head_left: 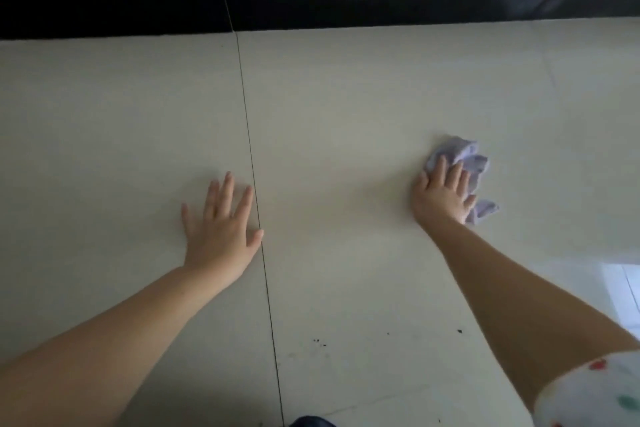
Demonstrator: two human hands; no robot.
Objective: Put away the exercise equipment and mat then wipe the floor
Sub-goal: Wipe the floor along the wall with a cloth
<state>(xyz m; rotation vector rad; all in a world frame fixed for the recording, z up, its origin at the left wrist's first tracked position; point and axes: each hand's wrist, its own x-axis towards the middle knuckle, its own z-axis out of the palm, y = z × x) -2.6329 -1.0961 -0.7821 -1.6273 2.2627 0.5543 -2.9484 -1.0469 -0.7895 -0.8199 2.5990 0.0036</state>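
— Lilac cloth, crumpled, is seen under the right hand. How is it held?

— It is pressed to the floor by flat, nearly straight fingers, laid close together; no curl around the fabric can be made out. The palm is set on the cloth's near, left part. Bunched folds are left showing beyond the fingertips and to the right of the hand, and one corner is poked out by the little finger's side, nearer the wrist.

— And the left hand?

— It is spread flat on the pale tile, fingers straight and slightly apart, nothing held. Its thumb is laid just at the dark grout line that is run from the wall towards the viewer. The cloth is well apart from it, off to the right on the neighbouring tile.

— What is seen further out?

— A black skirting band is run along the wall's foot. A few dark specks are scattered on the tile near the viewer, between the forearms. A white sleeve with coloured dots is seen at the lower right.
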